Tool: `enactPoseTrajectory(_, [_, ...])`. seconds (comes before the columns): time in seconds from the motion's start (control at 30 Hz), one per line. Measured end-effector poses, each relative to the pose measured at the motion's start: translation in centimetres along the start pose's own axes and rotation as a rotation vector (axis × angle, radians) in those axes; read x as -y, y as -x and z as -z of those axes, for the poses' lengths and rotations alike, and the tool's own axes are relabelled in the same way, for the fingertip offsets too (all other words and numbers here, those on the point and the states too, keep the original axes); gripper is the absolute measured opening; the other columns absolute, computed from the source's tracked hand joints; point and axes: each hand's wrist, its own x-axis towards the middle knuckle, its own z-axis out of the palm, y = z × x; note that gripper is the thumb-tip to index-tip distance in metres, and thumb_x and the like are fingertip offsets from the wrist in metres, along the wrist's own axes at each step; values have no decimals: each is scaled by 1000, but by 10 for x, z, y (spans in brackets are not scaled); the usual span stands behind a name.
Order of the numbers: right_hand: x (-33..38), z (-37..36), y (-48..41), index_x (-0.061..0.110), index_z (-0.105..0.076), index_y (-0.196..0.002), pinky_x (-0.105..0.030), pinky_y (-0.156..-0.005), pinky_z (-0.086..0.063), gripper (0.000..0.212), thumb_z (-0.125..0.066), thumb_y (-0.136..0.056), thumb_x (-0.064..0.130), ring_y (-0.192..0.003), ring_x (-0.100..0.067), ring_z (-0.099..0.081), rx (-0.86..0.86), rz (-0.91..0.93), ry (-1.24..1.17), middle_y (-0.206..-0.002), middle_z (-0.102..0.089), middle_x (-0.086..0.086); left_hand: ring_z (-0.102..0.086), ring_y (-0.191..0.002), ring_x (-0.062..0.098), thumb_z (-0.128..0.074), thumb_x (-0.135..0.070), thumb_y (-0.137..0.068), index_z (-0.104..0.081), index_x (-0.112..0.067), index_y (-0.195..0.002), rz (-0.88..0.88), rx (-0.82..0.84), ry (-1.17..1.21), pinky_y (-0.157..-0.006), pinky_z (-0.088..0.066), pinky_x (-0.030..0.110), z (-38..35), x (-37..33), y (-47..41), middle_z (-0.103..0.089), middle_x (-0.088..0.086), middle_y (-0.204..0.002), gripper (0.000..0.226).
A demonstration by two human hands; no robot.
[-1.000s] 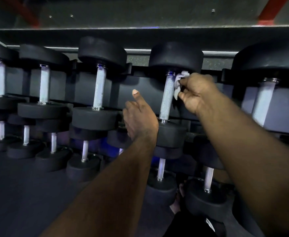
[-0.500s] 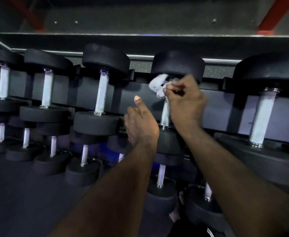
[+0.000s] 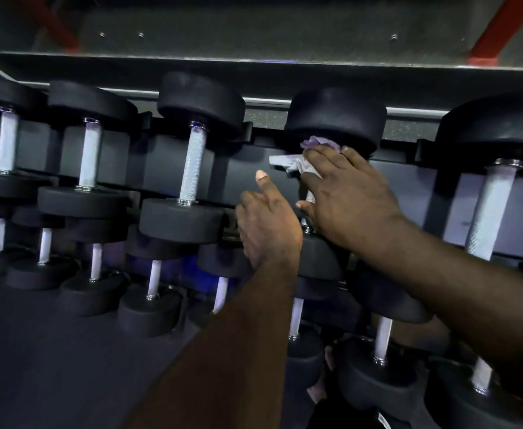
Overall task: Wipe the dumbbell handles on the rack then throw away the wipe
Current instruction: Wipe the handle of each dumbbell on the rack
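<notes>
A black dumbbell (image 3: 334, 119) stands on the top tier of the rack (image 3: 161, 168), and most of its knurled silver handle (image 3: 309, 196) is covered. My right hand (image 3: 347, 196) wraps that handle near its upper end, fingers over a crumpled white wipe (image 3: 294, 164) and thumb on the handle's left side. Just left of it, my left hand (image 3: 269, 224) rests by the dumbbell's lower head. Its thumb sticks up and its bent fingers are out of sight.
More black dumbbells fill the top tier, with bare handles to the left (image 3: 192, 162) and right (image 3: 489, 212). Smaller dumbbells (image 3: 155, 280) sit on the lower tiers. Dark floor (image 3: 52, 351) lies at the lower left. A steel beam (image 3: 254, 60) runs overhead.
My right hand swung from the handle's right side across to its front and now covers it with the wipe pressed at the top. My left hand stayed put.
</notes>
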Motion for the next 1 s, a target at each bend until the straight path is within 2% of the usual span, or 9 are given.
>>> enactPoseTrajectory(0.1, [5,1,3,7,-50,-145,-46,-121,-23,69,-45,-97,56,-150,-28,-27,28,-15,86,-159,-36,-13,-56,-120,27,-17,-71,-103,-59,-21,-128,9,7,2,-92,-39,42,1,0,-1,-58,5,-132,69])
enactPoseTrajectory(0.17, [9,3,-11,4,-57,-138,-44,-120,-24,76,-42,-95,65,-143,-29,-35,90,18,166,-149,-48,-13,-55,-122,27,-16,-70,-103,-58,-21,-132,12,10,-10,-97,-42,46,2,0,-2,-58,6,-136,72])
enactPoseTrajectory(0.23, [13,8,-32,13,-68,-127,-40,-115,-26,71,-38,-95,69,-134,-26,-43,189,87,261,-140,-58,-7,-54,-126,29,-16,-68,-105,-58,-18,-135,-4,8,-26,-99,-40,46,3,-1,-1,-57,8,-140,72])
enactPoseTrajectory(0.37, [15,20,-45,21,-66,-129,-38,-112,-26,58,-35,-99,61,-138,-23,-38,290,150,330,-152,-48,-1,-53,-127,31,-17,-64,-106,-60,-16,-135,-24,11,-26,-99,-39,44,2,0,1,-58,10,-140,71])
enactPoseTrajectory(0.5, [0,27,-7,10,-40,-153,-39,-121,-22,85,-47,-91,68,-149,-21,-28,115,29,93,-162,-34,-4,-54,-128,32,-15,-68,-104,-60,-19,-136,-25,-7,-32,-105,-42,51,0,2,0,-59,9,-140,74])
enactPoseTrajectory(0.67, [-15,24,1,7,-14,-161,-37,-127,-13,105,-56,-88,69,-154,-23,-17,219,37,-36,-169,-13,-6,-53,-130,31,-16,-67,-105,-60,-17,-138,-33,-12,-34,-106,-40,50,0,1,1,-58,9,-143,74])
enactPoseTrajectory(0.77, [-3,15,-13,10,-23,-158,-37,-125,-18,109,-58,-79,78,-150,-25,-25,241,-25,-91,-164,-26,-5,-53,-131,34,-17,-65,-106,-60,-14,-138,-46,-22,-51,-105,-39,46,-1,0,1,-59,12,-143,75])
enactPoseTrajectory(0.93, [12,14,-37,10,-43,-151,-40,-122,-15,78,-42,-97,66,-146,-29,-26,340,107,251,-160,-33,-9,-53,-130,35,-18,-63,-107,-61,-12,-136,-53,-48,-68,-90,-33,38,-4,3,0,-59,14,-143,73])
enactPoseTrajectory(1.0, [10,15,-29,7,-43,-150,-40,-123,-15,83,-41,-96,69,-145,-29,-28,273,67,164,-157,-36,-10,-54,-128,35,-18,-63,-107,-62,-12,-134,-56,-52,-69,-86,-28,36,-6,4,-1,-61,13,-141,73])
